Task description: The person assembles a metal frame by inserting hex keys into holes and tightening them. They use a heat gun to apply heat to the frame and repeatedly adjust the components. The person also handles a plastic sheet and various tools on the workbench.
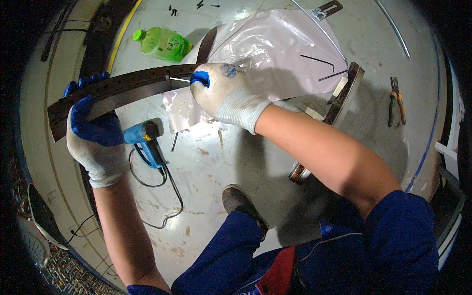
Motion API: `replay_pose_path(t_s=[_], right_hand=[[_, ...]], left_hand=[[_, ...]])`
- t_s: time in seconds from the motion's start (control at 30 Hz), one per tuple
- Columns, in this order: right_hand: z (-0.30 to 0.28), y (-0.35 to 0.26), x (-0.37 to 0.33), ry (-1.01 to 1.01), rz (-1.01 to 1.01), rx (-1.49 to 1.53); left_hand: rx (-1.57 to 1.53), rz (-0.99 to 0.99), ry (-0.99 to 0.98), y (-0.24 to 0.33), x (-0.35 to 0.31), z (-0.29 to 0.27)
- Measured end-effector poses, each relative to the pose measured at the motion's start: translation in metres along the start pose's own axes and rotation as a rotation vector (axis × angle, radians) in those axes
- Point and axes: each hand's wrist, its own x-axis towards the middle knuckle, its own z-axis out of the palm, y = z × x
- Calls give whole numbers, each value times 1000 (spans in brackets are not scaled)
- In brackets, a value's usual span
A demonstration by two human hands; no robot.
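A long dark metal bar point(132, 81) with a row of small holes and a paler lower face is held up across the upper left. Near its left end my left hand point(96, 128), in a white glove with blue palm and fingers, is wrapped round it. My right hand point(216, 91), gloved the same way, is closed on a thin metal rod point(179, 79). The rod's free tip meets the bar's side; whether it sits in a hole I cannot tell. The rod's other end is hidden in the fist.
Below the bar lies a blue heat gun point(143, 140) with a black cable. A green bottle point(162, 44) and a clear plastic sheet point(280, 44) are beyond. At right are hex keys point(319, 60), another bar point(346, 91) and pliers point(395, 103). My shoe point(243, 204) is below.
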Motion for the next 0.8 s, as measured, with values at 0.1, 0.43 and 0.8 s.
replay_pose_path(t_s=[0.1, 0.43, 0.8], right_hand=[[-3, -3, 1, -16, 2, -2], [-4, 12, 0, -83, 16, 220], [-9, 0, 20, 202, 57, 600]], left_hand=[[17, 77, -34, -2, -2, 5], [129, 89, 10, -1, -4, 12], [332, 150, 65, 7, -16, 43]])
